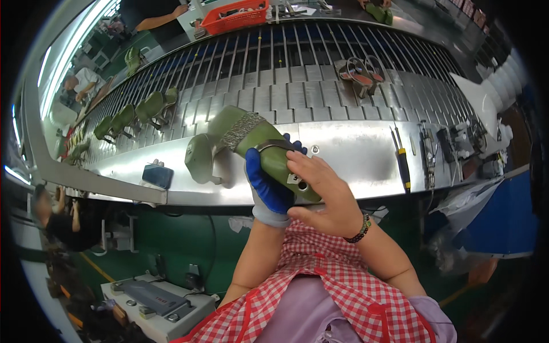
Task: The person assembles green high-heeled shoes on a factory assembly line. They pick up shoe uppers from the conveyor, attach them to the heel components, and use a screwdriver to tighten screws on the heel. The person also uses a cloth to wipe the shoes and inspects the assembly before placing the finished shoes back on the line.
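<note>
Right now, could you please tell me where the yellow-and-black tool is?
In the head view, the yellow-and-black tool lies on the metal worktop, to the right of the bare right hand.

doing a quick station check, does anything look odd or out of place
Mildly odd: a phone-like slab lies on the metal ledge near the green shoe forms. The left hand is gloved, the right hand bare. No spill visible.

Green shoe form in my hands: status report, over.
Left hand, gloved, gripping green shoe form. Right hand, bare, at its dark strap. Second green form close by on metal bench.
</note>
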Action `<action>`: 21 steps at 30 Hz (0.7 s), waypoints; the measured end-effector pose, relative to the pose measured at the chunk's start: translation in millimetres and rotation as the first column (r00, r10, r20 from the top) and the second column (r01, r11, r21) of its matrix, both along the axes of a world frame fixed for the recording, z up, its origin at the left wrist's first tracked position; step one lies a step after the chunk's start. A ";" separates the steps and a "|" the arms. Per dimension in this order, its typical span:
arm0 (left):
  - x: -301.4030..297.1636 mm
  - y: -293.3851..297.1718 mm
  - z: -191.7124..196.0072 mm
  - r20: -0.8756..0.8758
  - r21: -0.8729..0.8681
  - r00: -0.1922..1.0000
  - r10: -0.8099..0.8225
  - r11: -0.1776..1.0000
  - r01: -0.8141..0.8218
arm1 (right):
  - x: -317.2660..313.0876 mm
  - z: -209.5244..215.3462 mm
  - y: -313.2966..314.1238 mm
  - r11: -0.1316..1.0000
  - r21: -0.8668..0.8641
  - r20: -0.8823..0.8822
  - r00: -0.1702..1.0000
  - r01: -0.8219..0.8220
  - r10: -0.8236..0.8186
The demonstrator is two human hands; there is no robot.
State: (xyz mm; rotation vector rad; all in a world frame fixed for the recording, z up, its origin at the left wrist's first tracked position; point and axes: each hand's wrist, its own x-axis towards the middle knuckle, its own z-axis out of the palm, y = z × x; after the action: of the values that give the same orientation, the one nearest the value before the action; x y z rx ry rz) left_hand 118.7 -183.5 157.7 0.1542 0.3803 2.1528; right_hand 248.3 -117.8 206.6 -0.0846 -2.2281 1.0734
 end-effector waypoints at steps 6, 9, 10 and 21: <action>39.1 13.2 26.4 -0.351 -0.153 0.894 0.278 0.925 -0.347 | 42.9 13.1 18.1 0.961 0.088 -0.246 0.940 0.262 -0.234; 56.0 14.1 37.3 -0.551 -0.123 0.762 0.340 0.871 -0.476 | 60.6 15.9 19.4 0.929 0.172 -0.293 0.918 0.327 -0.268; 60.9 13.2 41.7 -0.607 -0.118 0.720 0.337 0.857 -0.502 | 65.1 17.0 19.9 0.922 0.183 -0.306 0.911 0.341 -0.277; 74.6 -16.6 53.8 -0.782 0.056 0.417 0.464 0.718 -0.694 | 68.8 17.6 -8.6 0.916 0.135 -0.359 0.880 0.378 -0.310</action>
State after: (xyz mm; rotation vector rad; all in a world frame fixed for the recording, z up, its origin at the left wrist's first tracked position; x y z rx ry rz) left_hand 193.3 -200.1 211.5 0.9138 1.4286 2.5967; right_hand 317.2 -126.3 224.2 -0.1932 -1.9090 0.6107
